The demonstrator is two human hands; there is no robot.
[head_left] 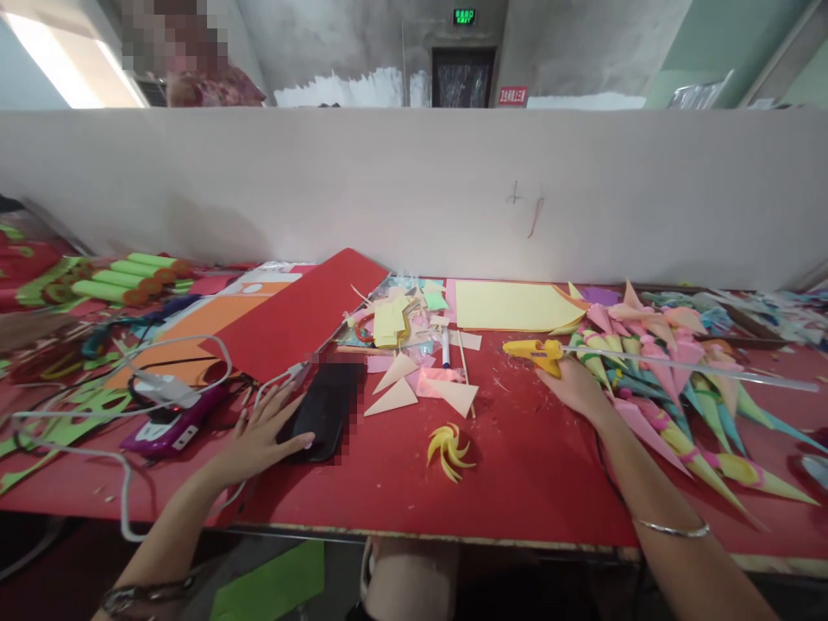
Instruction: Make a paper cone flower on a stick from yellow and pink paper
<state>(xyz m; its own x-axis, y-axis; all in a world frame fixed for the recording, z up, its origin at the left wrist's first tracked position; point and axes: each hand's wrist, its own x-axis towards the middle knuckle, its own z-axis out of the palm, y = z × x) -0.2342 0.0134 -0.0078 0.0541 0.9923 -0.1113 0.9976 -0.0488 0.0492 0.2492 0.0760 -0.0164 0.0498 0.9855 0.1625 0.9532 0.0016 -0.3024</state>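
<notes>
My left hand [262, 438] lies with its fingers spread at the left side of a black phone [327, 405], the thumb resting over the phone's lower edge. A white cable runs near the phone's top left. My right hand [573, 390] is wrapped round a yellow hot glue gun [538, 350], whose tip points left. A long clear glue stick [699, 366] sticks out of the gun's back to the right. Between my hands a curled yellow paper pinwheel [449, 451] lies on the red table [517, 483]. Pale paper triangles [392, 398] lie just behind it.
Paper cones [673, 362] in pink, green and blue are piled at right. Yellow sheets [511, 306] and a red board [304, 315] lie further back. A marker [446, 347] lies near scraps. A purple power strip [174, 429] with cables is at left. A white partition [388, 190] stands behind.
</notes>
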